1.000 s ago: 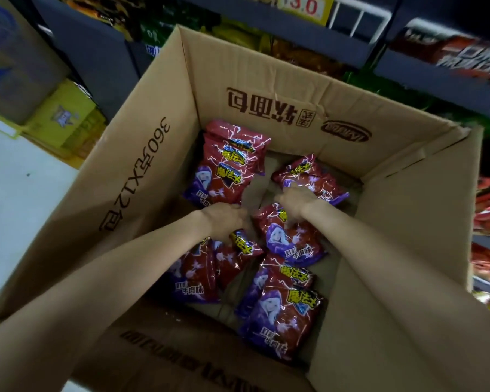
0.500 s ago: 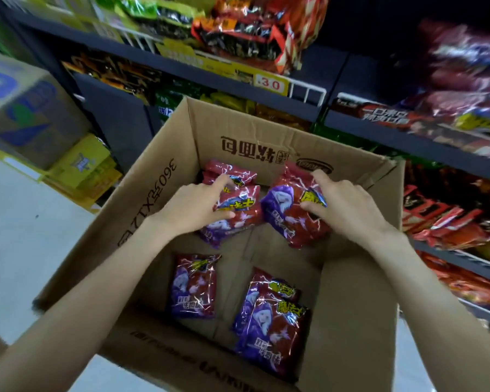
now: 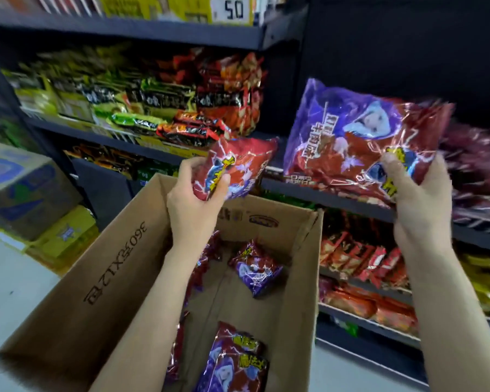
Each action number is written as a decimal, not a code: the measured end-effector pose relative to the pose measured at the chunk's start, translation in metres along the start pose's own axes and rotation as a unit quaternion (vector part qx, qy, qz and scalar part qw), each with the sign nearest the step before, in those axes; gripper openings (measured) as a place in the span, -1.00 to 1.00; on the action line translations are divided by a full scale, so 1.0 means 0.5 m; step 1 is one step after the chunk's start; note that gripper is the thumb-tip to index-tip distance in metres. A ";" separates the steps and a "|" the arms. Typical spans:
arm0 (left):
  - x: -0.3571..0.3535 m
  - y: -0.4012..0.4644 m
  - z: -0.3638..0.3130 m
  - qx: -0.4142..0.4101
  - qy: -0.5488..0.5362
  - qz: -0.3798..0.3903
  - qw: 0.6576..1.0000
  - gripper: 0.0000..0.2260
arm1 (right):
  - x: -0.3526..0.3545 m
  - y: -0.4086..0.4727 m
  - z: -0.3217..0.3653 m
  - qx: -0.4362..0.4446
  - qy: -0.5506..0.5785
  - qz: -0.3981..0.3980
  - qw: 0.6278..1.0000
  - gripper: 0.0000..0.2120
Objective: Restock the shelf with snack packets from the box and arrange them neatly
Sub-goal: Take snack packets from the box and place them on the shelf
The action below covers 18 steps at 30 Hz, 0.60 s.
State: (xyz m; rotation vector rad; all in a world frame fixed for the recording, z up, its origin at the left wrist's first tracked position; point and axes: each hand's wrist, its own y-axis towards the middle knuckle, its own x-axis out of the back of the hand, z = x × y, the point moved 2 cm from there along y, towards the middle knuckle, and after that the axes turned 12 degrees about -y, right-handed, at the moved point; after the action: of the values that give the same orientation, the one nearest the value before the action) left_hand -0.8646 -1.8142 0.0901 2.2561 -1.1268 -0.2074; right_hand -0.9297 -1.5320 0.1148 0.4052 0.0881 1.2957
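Your right hand [image 3: 416, 193] grips a packet [image 3: 359, 142] level with the shelf [image 3: 351, 206] ahead, nearer than your left hand [image 3: 198, 193], clutching another packet [image 3: 238, 168] above the box [image 3: 119, 267].

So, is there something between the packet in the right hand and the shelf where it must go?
Nothing visible blocks it. The right hand holds its packet already up at the shelf edge, with dark open space behind it. Blurred red packets lie on that shelf to the right, beside the path, not across it.
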 end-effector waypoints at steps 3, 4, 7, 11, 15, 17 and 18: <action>-0.080 0.024 -0.042 -0.096 0.047 0.024 0.994 -0.67 | 0.056 0.081 0.023 0.017 0.034 -0.025 0.999 -0.56; -0.105 0.032 -0.053 -0.138 0.081 0.039 0.986 -0.64 | 0.068 0.110 0.031 0.032 0.019 -0.032 0.999 -0.53; -0.173 0.056 -0.072 -0.221 0.156 0.067 0.960 -0.59 | 0.082 0.211 0.054 0.117 -0.125 -0.056 0.984 -0.52; -0.218 0.077 -0.064 -0.230 0.164 0.054 0.958 -0.57 | 0.036 0.338 0.062 0.252 -0.303 -0.013 0.919 -0.66; -0.241 0.107 -0.062 -0.205 0.155 0.014 0.966 -0.61 | -0.048 0.439 0.000 0.344 -0.486 0.061 0.801 -0.71; -0.256 0.124 -0.065 -0.205 0.156 0.003 0.966 -0.61 | -0.087 0.469 -0.040 0.339 -0.558 0.113 0.749 -0.66; -0.266 0.133 -0.068 -0.213 0.157 0.002 0.964 -0.61 | -0.100 0.478 -0.057 0.333 -0.582 0.141 0.729 -0.62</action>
State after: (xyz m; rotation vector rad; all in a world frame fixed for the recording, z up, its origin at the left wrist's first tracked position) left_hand -0.9799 -1.7272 0.1397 1.8247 -0.8251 -0.0752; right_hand -1.1707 -1.5218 0.1614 1.8583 -0.6193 1.0507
